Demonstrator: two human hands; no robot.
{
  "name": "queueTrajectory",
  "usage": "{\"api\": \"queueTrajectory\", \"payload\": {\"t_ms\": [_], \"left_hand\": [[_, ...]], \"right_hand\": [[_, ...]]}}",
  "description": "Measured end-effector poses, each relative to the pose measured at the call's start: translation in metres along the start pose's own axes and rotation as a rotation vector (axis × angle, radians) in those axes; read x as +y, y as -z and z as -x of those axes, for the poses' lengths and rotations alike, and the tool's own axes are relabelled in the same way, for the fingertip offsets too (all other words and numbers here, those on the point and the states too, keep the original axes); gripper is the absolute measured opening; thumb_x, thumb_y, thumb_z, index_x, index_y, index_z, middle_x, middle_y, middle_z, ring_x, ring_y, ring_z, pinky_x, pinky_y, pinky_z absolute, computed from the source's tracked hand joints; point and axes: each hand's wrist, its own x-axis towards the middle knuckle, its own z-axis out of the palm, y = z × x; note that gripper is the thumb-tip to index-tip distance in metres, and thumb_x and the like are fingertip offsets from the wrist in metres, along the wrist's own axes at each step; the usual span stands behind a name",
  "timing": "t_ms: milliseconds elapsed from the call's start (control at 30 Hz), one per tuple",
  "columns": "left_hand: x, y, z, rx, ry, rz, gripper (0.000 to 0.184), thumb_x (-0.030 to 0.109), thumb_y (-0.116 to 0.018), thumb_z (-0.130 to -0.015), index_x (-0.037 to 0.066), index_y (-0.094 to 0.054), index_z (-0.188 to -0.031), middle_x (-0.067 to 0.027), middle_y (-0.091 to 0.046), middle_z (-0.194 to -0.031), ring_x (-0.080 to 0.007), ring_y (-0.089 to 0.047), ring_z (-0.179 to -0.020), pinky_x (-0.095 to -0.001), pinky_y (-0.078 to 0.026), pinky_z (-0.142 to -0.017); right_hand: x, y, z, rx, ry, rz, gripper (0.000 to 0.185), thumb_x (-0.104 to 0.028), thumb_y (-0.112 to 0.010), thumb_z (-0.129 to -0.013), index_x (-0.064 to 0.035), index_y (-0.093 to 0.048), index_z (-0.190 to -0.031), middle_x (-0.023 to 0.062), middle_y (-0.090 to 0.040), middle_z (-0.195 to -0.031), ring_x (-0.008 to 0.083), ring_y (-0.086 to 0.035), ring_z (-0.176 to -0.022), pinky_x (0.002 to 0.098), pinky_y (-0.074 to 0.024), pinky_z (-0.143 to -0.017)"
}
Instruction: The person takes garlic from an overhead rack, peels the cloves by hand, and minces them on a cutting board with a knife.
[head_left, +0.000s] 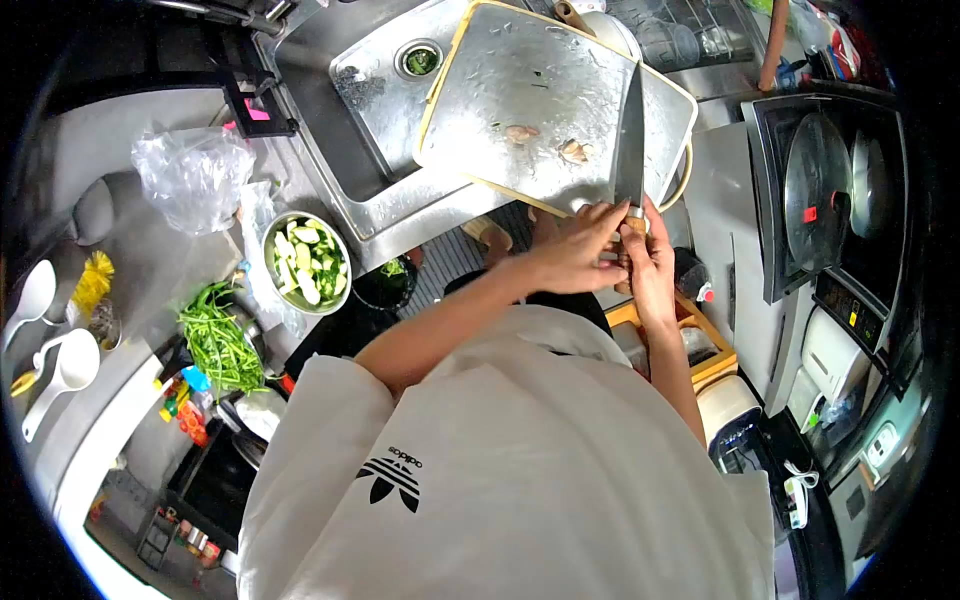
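A long-bladed kitchen knife [629, 140] points away from me over the right part of a metal cutting board [565, 85]. My right hand [650, 262] is closed round its wooden handle. From the left, my left hand [578, 250] reaches across to the handle. Its fingers are bent and apart from the thumb, with the fingertips against the knife near the blade's base. Small pinkish-brown food pieces, one [521, 133] at the middle and another [573, 151] nearer the blade, lie on the wet board. The board rests over the sink [362, 170].
Left of the sink, a metal bowl [346, 284] holds cut green vegetable pieces. Long green beans [222, 340] lie in a heap beyond it. A crumpled plastic bag [190, 165] and white ladles [72, 365] are on the counter. Below the bowl hangs a dark bin [385, 290].
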Motion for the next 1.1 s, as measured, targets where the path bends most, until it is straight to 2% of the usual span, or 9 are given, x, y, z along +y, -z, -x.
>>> {"api": "queueTrajectory", "payload": {"t_ms": [33,100,167,267,500,667,767,900,1100], "left_hand": [[0.002,0.02,-0.003,-0.115,0.076,0.149,0.065,0.02,-0.067,-0.082,-0.003,-0.041,-0.137,-0.0198,-0.05,-0.125,-0.0305,-0.058,-0.105,-0.0397,-0.048,-0.085],[-0.019,0.04,-0.015,-0.052,0.001,-0.027,0.044,0.018,-0.066,-0.082,0.005,-0.058,-0.123,-0.0125,-0.051,-0.129,-0.0296,-0.058,-0.106,-0.0412,-0.046,-0.089],[-0.045,0.048,-0.033,0.232,-0.108,-0.372,0.029,0.015,-0.064,-0.082,0.009,-0.065,-0.11,-0.0091,-0.054,-0.126,-0.0322,-0.056,-0.107,-0.0434,-0.042,-0.094],[-0.068,0.059,-0.04,0.33,-0.099,-0.687,0.027,0.012,-0.063,-0.082,0.008,-0.066,-0.109,-0.0119,-0.059,-0.119,-0.0341,-0.053,-0.112,-0.0441,-0.04,-0.097],[-0.102,0.101,-0.015,0.352,-0.067,-0.474,0.02,-0.001,-0.061,-0.077,0.006,-0.072,-0.093,-0.0118,-0.064,-0.103,-0.0315,-0.06,-0.098,-0.0407,-0.048,-0.085],[-0.093,0.109,-0.014,0.358,0.017,-0.561,0.02,0.002,-0.062,-0.076,0.009,-0.073,-0.09,-0.0066,-0.065,-0.097,-0.0265,-0.06,-0.095,-0.0373,-0.042,-0.085],[-0.085,0.106,-0.012,0.386,0.005,-0.598,0.018,0.006,-0.065,-0.077,0.011,-0.074,-0.091,-0.0045,-0.065,-0.096,-0.0238,-0.06,-0.095,-0.0354,-0.038,-0.087],[-0.088,0.108,-0.01,0.375,-0.044,-0.59,0.014,0.015,-0.071,-0.078,0.012,-0.074,-0.092,-0.0028,-0.066,-0.097,-0.0226,-0.059,-0.095,-0.0359,-0.038,-0.086],[-0.084,0.103,-0.027,0.502,-0.125,-0.56,0.009,0.019,-0.072,-0.079,0.013,-0.075,-0.085,-0.0012,-0.065,-0.094,-0.0224,-0.059,-0.092,-0.0362,-0.038,-0.082]], "right_hand": [[-0.001,0.001,0.002,0.003,0.002,-0.011,0.052,-0.009,-0.05,-0.095,-0.0065,-0.037,-0.145,0.0052,-0.065,-0.101,0.0105,-0.059,-0.076,0.0236,-0.0493,-0.068],[0.001,0.002,0.008,-0.053,0.049,0.135,0.057,-0.001,-0.049,-0.094,-0.0084,-0.032,-0.147,0.0046,-0.064,-0.098,0.0052,-0.053,-0.067,0.0195,-0.046,-0.056],[0.019,0.005,0.008,-0.028,0.201,0.215,0.053,-0.007,-0.053,-0.093,-0.0079,-0.037,-0.144,0.0042,-0.06,-0.093,0.0059,-0.048,-0.059,0.0208,-0.0433,-0.048],[0.02,-0.001,0.015,0.015,0.108,0.192,0.055,-0.004,-0.055,-0.091,-0.0071,-0.038,-0.143,-0.0007,-0.051,-0.07,0.0056,-0.046,-0.052,0.0204,-0.0418,-0.046],[0.048,-0.034,0.015,-0.058,0.065,0.09,0.055,-0.004,-0.057,-0.089,-0.0055,-0.041,-0.141,0.0008,-0.056,-0.078,0.0051,-0.048,-0.055,0.0214,-0.0439,-0.044],[0.045,-0.049,0.007,-0.187,0.139,0.227,0.051,-0.003,-0.059,-0.086,0.0,-0.046,-0.135,0.0048,-0.06,-0.087,0.0121,-0.057,-0.067,0.0258,-0.0497,-0.06],[0.045,-0.046,0.007,-0.038,0.197,0.187,0.05,-0.002,-0.059,-0.085,0.001,-0.047,-0.134,0.0037,-0.059,-0.088,0.0096,-0.054,-0.074,0.0233,-0.0473,-0.068],[0.042,-0.025,0.005,0.13,0.184,0.242,0.049,-0.003,-0.059,-0.086,0.0003,-0.048,-0.134,0.0035,-0.06,-0.081,0.008,-0.052,-0.068,0.024,-0.047,-0.063],[0.052,-0.006,0.015,0.205,0.287,0.485,0.052,-0.007,-0.059,-0.085,0.0005,-0.045,-0.135,0.016,-0.065,-0.09,0.0189,-0.061,-0.073,0.0315,-0.0512,-0.068]]}}
